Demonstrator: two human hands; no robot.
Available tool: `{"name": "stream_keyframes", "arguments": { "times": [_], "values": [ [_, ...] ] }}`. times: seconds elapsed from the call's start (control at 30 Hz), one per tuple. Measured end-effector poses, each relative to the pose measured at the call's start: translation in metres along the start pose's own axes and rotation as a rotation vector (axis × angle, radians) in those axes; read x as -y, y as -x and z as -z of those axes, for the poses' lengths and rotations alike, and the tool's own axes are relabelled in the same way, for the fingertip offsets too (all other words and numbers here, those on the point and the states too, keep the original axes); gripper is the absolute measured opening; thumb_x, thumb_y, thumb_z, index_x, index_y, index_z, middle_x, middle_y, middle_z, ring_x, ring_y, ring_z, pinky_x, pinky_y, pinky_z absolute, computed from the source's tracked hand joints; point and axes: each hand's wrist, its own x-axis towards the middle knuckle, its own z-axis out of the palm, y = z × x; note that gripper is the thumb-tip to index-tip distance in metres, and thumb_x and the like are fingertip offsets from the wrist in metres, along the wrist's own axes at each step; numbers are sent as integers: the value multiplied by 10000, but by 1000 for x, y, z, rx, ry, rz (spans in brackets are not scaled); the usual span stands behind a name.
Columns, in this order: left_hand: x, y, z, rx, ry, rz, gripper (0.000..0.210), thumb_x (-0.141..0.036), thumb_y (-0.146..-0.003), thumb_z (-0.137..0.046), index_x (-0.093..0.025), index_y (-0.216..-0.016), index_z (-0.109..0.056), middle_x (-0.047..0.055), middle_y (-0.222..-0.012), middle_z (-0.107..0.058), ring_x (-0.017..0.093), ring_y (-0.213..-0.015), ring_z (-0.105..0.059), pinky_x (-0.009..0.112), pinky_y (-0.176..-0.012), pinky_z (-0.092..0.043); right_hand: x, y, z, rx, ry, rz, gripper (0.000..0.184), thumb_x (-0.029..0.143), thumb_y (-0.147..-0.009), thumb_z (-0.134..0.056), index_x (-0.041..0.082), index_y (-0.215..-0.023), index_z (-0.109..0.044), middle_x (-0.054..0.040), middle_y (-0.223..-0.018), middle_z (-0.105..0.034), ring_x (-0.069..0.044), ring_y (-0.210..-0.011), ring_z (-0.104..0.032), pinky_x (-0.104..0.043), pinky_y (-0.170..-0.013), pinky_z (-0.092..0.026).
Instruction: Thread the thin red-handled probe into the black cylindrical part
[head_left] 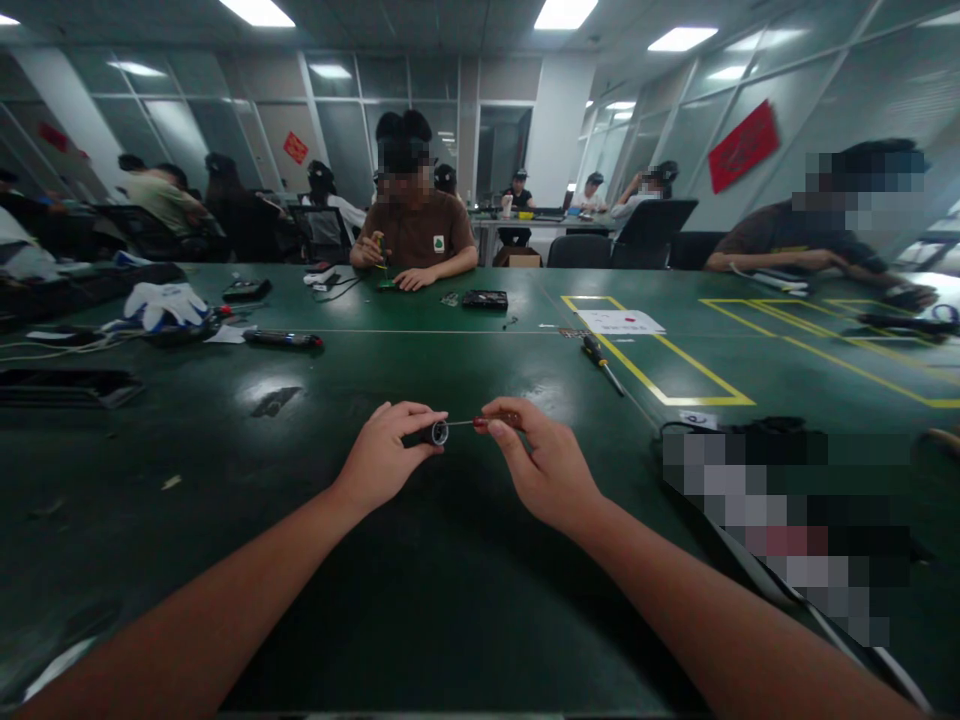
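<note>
Head view, small dark cylinder: pale-rimmed end showing, held up above the green tabletop.
Left hand: pinching the cylinder between thumb and fingers.
Right hand: gripping a red-handled screwdriver, shaft pointing left at the cylinder; whether the tip touches it, I cannot tell.
Beyond the hands: black-and-yellow screwdriver lying beside yellow tape; white work gloves far left.
Opposite side: 1 co-worker in a brown shirt, seated.
</note>
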Motion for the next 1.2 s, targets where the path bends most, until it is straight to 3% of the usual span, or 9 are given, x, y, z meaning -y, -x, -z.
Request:
{"name": "stream_keyframes", "arguments": {
  "times": [0.13,0.47,1.2],
  "values": [
    [1,0,0,-14,-8,-23,397,-183,-822,-774,-310,-1196,-744,45,-1177,-728,255,-1127,-643,520,-1077,-432,-1,1,0,-33,-10,-20,156,296,-1039,-488,234,-1121,-605,-58,-975,-785,-221,-925,-749,-353,-819,-532],
    [4,0,-1,-77,25,-19,405,-172,-776,-815,-283,-1161,-759,51,-1156,-736,254,-1089,-662,471,-1015,-482,-1,-2,-1,59,7,-5,159,268,-1023,-510,227,-1127,-623,-71,-1025,-780,-225,-937,-743,-362,-823,-534],
    [10,-1,-3,-132,24,-60,378,-167,-747,-843,-256,-1108,-780,42,-1118,-762,242,-1042,-664,424,-970,-492,-3,0,-8,18,-101,-87,139,272,-1030,-510,235,-1115,-613,-40,-973,-788,-197,-881,-747,-319,-778,-519]
  ]
}}
